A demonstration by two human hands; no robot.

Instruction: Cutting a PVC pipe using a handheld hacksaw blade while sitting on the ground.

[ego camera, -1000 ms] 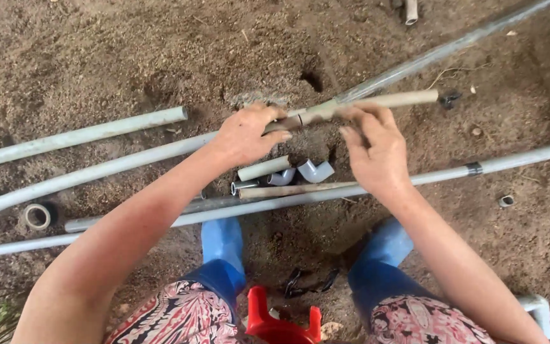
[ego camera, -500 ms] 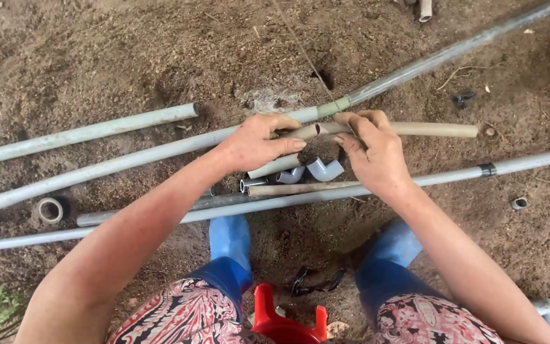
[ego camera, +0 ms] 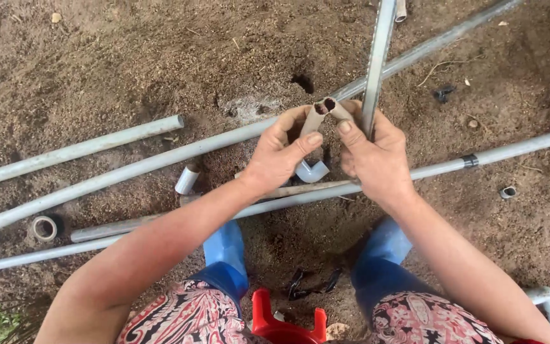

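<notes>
Pipe elbow, brown and muddy, sits pinched between our two thumbs, its open end up. Our left hand curls its fingers tight on one side, and our right hand grips the other side along with a long grey pipe standing up behind its fingers. We think we are fitting them; next the pipe end needs lining up with the hole.
</notes>
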